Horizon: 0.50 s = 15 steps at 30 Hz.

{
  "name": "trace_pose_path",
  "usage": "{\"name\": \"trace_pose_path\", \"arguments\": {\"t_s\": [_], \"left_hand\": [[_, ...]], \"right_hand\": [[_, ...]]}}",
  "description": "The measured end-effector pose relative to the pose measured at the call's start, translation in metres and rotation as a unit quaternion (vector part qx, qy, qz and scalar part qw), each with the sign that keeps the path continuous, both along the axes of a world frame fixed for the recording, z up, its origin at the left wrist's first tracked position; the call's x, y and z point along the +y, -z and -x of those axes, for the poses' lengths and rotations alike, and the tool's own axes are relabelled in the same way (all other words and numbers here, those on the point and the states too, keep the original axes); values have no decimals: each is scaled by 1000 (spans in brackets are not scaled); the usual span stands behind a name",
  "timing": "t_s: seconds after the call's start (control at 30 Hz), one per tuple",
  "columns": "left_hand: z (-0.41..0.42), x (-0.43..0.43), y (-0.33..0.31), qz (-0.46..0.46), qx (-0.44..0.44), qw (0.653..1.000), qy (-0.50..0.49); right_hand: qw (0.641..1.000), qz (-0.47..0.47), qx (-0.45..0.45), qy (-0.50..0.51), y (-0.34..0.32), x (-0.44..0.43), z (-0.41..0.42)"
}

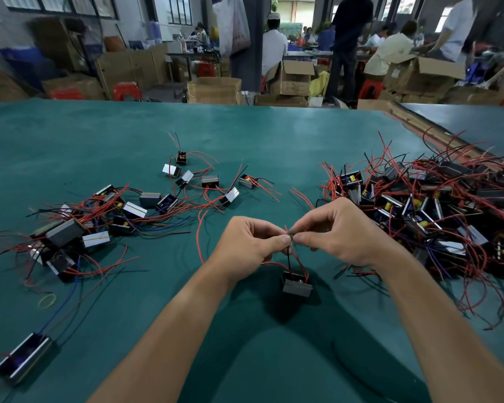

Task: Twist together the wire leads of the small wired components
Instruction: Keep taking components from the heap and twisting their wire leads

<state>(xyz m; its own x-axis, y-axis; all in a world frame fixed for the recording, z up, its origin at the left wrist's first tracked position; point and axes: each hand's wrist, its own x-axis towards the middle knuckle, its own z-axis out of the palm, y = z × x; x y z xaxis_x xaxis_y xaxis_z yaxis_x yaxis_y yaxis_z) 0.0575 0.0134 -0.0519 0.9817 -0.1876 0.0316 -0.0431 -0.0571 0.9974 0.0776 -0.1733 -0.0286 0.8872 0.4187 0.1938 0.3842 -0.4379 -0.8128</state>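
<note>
Two hands, left hand (pixel 246 247) and right hand (pixel 336 232), pinch the wire leads (pixel 289 257) of one component (pixel 297 284) hanging over the table (pixel 245 135) (open cardboard box (pixel 296 78) beyond, contents hidden)

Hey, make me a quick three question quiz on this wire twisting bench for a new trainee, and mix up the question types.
1. True or false: the left hand and the right hand both pinch the leads of one component below them.
2. Where are the components piled most densely? A: the right heap. B: the left group. C: straight behind the hands.
3. Fill in: the rubber band lying on the green table is ____.

Key: 1 true; 2 A; 3 yellow.
</note>
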Motion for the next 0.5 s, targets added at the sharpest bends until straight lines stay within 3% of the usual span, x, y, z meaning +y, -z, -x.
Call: {"name": "trace_pose_path", "arguments": {"t_s": [0.23,0.4,0.5], "left_hand": [[0,-2,3,-56,-61,996,-17],[0,-3,7,-124,-147,981,-33],[-2,0,6,-90,-130,987,-23]], "right_hand": [[998,51,-9,28,2,7,3],[990,7,105,94,5,15,0],[993,-13,103,53,4,12,1]]}}
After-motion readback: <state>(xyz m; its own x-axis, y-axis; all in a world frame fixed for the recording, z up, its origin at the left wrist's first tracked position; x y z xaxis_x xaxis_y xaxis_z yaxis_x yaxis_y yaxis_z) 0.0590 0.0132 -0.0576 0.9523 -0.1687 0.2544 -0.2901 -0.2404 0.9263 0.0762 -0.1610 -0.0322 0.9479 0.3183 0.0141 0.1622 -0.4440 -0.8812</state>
